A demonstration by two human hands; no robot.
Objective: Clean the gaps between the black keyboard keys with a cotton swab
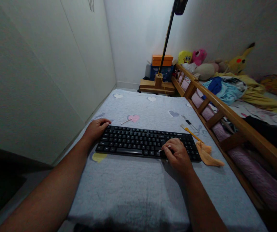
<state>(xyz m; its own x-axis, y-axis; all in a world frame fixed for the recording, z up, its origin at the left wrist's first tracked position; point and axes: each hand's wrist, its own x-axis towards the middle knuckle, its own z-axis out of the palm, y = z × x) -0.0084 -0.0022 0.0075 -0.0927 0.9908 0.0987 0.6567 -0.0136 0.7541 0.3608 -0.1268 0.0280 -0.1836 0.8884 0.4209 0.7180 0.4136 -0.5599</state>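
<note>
A black keyboard (133, 140) lies flat across the cloth-covered surface. My left hand (96, 129) is at its upper left corner, fingers curled together against the edge and steadying it. Over the arrow keys and number pad, my right hand (175, 151) pinches a cotton swab (161, 149) between thumb and fingers, its tip down near the keys. A second cotton swab (126, 121) rests on the cloth beyond the keyboard. To the right lie a yellow-handled brush (192, 133) and a crumpled orange cloth (208, 154), close to the keyboard's end.
A tweezer-like metal tool (189, 122) with a black band lies behind the brush. The wooden bed rail (215, 106) runs along the right side, and a pale cabinet (80, 64) borders the left. At the back stands a lamp pole on a wooden base (150, 85).
</note>
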